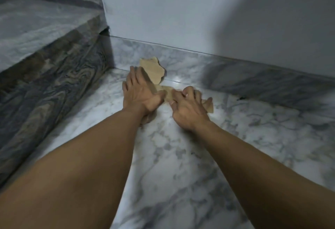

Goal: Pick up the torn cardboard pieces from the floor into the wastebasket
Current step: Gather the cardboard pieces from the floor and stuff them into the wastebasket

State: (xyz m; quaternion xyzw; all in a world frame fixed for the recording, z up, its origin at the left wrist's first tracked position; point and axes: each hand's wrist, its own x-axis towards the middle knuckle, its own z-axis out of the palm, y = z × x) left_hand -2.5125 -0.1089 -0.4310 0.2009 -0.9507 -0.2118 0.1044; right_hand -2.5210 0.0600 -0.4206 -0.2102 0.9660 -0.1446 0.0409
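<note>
On the white marble floor (181, 156) with grey veins, close to the corner where a pale plain wall (181, 11) meets a dark grey veined stone step (54, 83), two torn pieces of cardboard can be counted for sure. A brownish shape under the left wrist may be a third piece or only a shadow; I cannot tell.

The larger flat beige cardboard piece (152, 68) with ragged edges is just beside the marble skirting (253, 76). Its long axis points away from the person, toward the wall, and it looks tilted up from the floor. The left hand (141, 92) lies on its near part with the fingers straight and together, not curled.

The second beige cardboard piece (209, 105) is flat on the floor under the right hand (188, 109). Its long axis runs left to right, along the skirting. One end shows between the two hands and the other end comes out beyond the fingers. The right hand's fingers are curled down and grip this piece.
</note>
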